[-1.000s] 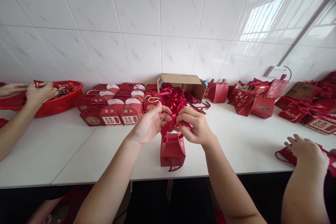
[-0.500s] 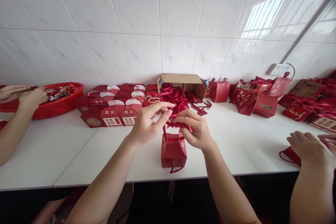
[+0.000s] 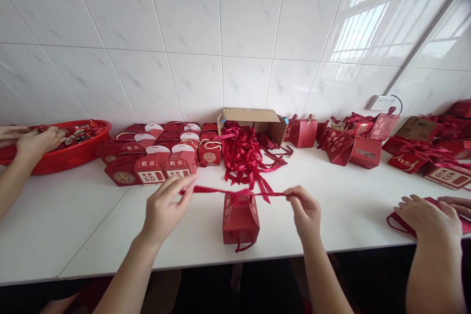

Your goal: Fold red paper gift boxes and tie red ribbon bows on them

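Observation:
A small red gift box (image 3: 241, 225) stands upright near the table's front edge, a dark red cord loop hanging from its near side. Across its top runs a red ribbon (image 3: 209, 190), crossed or knotted in the middle and stretched out to both sides. My left hand (image 3: 165, 208) pinches the ribbon's left end, left of the box. On the other side, my right hand (image 3: 304, 210) grips the right end between thumb and fingers. Just behind the box lies a heap of loose red ribbons (image 3: 241, 152).
Behind the heap is an open cardboard box (image 3: 253, 115). Rows of red gift boxes (image 3: 150, 169) stand left, beside a red basin (image 3: 73, 157) where another person's hands work. More boxes (image 3: 366, 151) are at right, near another person's hands (image 3: 429, 216) on a red piece.
My hands have moved apart from above the box, drawing the ribbon out taut to left and right. The person at right has pressed the red piece flatter.

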`<state>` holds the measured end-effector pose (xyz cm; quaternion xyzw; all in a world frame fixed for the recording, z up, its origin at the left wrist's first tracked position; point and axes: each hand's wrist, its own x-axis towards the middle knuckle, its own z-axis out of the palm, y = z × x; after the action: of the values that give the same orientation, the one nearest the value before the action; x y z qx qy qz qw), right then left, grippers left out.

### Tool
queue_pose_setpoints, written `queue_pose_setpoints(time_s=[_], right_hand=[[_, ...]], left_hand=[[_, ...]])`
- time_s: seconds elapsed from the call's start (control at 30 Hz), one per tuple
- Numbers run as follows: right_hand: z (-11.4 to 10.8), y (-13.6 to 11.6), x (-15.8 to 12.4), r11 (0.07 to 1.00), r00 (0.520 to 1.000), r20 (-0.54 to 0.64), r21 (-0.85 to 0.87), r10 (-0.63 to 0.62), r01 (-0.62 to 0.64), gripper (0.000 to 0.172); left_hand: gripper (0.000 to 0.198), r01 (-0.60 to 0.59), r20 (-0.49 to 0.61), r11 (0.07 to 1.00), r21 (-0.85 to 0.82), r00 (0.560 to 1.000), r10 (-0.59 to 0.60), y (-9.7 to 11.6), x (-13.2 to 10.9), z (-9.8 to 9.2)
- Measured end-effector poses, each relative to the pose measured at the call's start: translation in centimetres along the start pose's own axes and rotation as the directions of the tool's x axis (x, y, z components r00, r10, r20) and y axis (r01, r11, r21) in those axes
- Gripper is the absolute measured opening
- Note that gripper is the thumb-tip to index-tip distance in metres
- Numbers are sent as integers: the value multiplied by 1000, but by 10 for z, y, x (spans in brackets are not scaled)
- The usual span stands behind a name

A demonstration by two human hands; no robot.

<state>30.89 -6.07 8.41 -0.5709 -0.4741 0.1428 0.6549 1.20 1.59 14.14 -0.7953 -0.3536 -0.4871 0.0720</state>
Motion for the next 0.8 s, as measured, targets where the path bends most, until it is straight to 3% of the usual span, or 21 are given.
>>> queue_pose_setpoints(time_s=[0.17,0.27,0.6,0.8], right_hand=[[-29,57,-30,970,975,-94,-118,201,-212,16],[-35,73,-38,949,963,-120,-177,243,-262,18],[-33,86,-44,925,974,-100,-307,201,-223,23],[-25,85,-52,907,986,-122,-391,116,-155,21]], left_hand=[[20,311,87,946,95,944,-319,-44,-82,11],[20,426,140,901,88,890,-434,-52,-110,23],[22,511,139,857,62,846,-515,-53,-117,40],[36,568,121,821,55,812,-570,-51,-118,44]])
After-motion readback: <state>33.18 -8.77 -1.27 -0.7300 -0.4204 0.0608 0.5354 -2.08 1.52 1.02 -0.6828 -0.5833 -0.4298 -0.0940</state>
